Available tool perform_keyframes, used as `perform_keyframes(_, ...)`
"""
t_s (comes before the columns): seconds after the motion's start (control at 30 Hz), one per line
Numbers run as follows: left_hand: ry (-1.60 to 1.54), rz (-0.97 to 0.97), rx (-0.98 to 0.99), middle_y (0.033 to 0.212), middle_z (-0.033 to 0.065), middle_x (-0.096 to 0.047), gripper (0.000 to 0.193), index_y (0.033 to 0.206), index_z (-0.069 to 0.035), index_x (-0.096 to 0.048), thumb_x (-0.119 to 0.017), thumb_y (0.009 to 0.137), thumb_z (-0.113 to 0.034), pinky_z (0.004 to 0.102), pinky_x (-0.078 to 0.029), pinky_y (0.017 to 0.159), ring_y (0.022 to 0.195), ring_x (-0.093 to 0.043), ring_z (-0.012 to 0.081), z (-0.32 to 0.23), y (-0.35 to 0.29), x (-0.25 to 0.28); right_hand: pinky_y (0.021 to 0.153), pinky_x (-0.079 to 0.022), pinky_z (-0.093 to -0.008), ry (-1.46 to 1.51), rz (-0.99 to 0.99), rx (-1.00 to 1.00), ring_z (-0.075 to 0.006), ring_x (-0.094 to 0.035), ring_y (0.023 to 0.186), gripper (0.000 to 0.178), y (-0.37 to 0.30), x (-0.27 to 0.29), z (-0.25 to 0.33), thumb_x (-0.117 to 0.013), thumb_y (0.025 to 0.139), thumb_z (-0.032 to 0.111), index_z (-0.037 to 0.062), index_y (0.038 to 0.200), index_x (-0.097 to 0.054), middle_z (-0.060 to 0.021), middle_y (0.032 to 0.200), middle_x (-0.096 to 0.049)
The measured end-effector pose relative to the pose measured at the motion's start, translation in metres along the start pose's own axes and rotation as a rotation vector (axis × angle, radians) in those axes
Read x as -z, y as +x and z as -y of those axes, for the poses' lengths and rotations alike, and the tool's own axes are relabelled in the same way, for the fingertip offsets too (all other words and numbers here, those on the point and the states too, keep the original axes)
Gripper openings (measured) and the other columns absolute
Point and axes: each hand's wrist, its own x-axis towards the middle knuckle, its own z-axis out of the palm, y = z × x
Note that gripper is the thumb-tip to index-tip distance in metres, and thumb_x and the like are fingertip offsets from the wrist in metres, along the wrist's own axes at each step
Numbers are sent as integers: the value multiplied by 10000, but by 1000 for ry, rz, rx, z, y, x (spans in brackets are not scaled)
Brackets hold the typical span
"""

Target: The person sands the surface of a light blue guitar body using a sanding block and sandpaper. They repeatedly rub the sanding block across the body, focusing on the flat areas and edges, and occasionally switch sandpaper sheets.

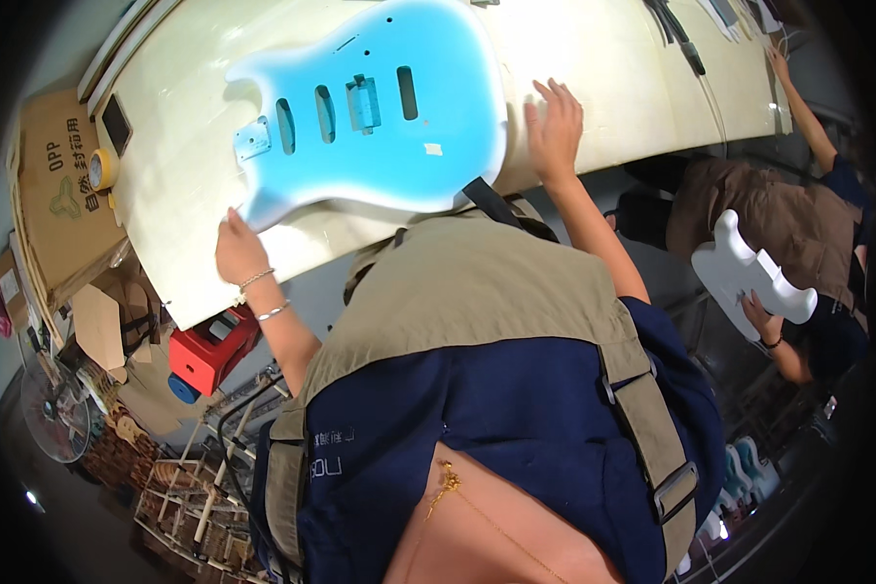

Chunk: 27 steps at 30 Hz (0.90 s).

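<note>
A blue guitar body with white-shaded edges is laid flat on the table, in front of the person; several slots are cut through its face, and a small pale patch is seen near its right end; the left hand is placed at the tip of the lower left horn, its fingers held narrow, though whether the horn is gripped cannot be told; the right hand is held wide and without load beside the body's right edge, apart from it; a yellow tape roll and a dark flat device are located at the table's left edge; at the right, a white guitar body is held by a co-worker.
</note>
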Motion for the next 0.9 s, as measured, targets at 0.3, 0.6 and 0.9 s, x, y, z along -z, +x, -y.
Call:
perform_keyframes(0.3,-192,-163,-1060,1470,47,-350,434,1285,-396,-582,-655,858,-367,609,-28,1140,1420,-217,292,-158,-94,-41,1081,-268,-449,102,63,-45,-369,-407,1259,351,23,-8,-41,-485,983,293,51,1207,-606,-195,1295,-542)
perform_keyframes(0.6,-80,-208,-1003,1419,37,-401,426,1307,-394,-580,-599,882,-419,593,4,1139,1402,-260,276,-146,-107,-45,886,-451,-402,21,207,-233,-323,-602,963,511,152,-36,-32,-417,991,442,7,1101,-660,-178,1037,-668)
perform_keyframes(0.9,-96,-221,-829,1386,49,-440,427,1312,-382,-574,-484,922,-529,614,21,1133,1366,-325,277,-153,-130,-51,736,-523,-394,-217,387,-186,-305,-664,874,644,228,-76,-19,-708,707,637,45,960,-701,-137,909,-682)
